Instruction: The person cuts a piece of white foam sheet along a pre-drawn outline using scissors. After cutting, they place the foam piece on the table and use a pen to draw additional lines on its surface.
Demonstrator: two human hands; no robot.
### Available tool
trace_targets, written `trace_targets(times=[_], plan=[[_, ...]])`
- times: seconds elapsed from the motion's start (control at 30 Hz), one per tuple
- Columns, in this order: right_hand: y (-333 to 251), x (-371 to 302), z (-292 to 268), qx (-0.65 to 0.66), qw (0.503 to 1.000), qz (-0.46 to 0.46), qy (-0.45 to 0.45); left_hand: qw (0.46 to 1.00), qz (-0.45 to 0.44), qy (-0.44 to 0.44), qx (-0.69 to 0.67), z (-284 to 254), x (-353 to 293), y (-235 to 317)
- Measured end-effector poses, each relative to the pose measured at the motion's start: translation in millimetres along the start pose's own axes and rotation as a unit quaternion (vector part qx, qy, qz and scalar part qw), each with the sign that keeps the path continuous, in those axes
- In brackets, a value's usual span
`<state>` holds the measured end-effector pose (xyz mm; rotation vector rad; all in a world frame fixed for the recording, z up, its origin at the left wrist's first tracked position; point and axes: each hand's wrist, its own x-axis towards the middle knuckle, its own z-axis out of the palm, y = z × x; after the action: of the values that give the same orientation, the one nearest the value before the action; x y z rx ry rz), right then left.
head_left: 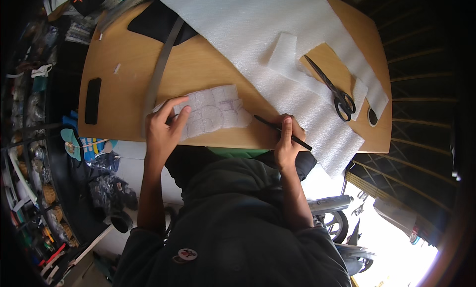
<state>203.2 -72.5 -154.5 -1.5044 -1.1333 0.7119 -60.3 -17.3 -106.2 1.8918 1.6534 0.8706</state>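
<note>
A small piece of white foam sheet (210,111) lies near the table's front edge, marked all over with thin drawn lines that form boxes and curves. My left hand (166,121) rests at its left end, with thumb and forefinger apart over the sheet. A small dark patch shows beneath that hand; I cannot make out what it is. Just right of the piece, my right hand (287,141) is closed around a slim black pen (267,122), which slants up and left with one end close to the foam's right edge.
Across the wooden table (124,98) lies a large white foam sheet (238,34), overhanging the front edge. Black scissors (331,84) lie on the right. A grey metal ruler (162,64), black cloth (153,23) and black phone (92,101) are on the left. Packed shelves (37,153) stand beyond.
</note>
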Motion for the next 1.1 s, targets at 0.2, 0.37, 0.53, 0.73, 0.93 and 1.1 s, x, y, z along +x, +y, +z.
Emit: trace_targets(times=[0.2, 0.37, 0.53, 0.73, 0.93, 1.1], plan=[[5.6, -2.1, 0.5, 0.029, 0.999, -0.013, -0.002, 0.996, -0.056, 0.071, 0.023, -28.7, -24.9, -49.2], [19.1, -6.9, 1.7, 0.082, 0.996, -0.02, 0.025, 0.986, -0.122, 0.108, 0.022, -22.5, -48.7, -69.4], [6.3, -16.1, 9.2, 0.058, 0.997, 0.017, 0.042, 0.992, -0.035, 0.12, 0.012, -5.9, -60.8, -69.4], [-14.6, -24.0, 39.7, 0.117, 0.991, -0.047, -0.051, 0.99, -0.117, 0.074, 0.001, 3.7, -78.0, -37.0], [-11.7, -32.8, 45.4, 0.124, 0.974, -0.084, -0.17, 0.998, -0.005, 0.053, -0.033, 13.4, -83.8, -37.7], [-6.7, -40.4, 55.5, 0.116, 0.97, -0.1, -0.189, 0.997, -0.073, 0.016, -0.031, 10.6, -83.1, -35.5]])
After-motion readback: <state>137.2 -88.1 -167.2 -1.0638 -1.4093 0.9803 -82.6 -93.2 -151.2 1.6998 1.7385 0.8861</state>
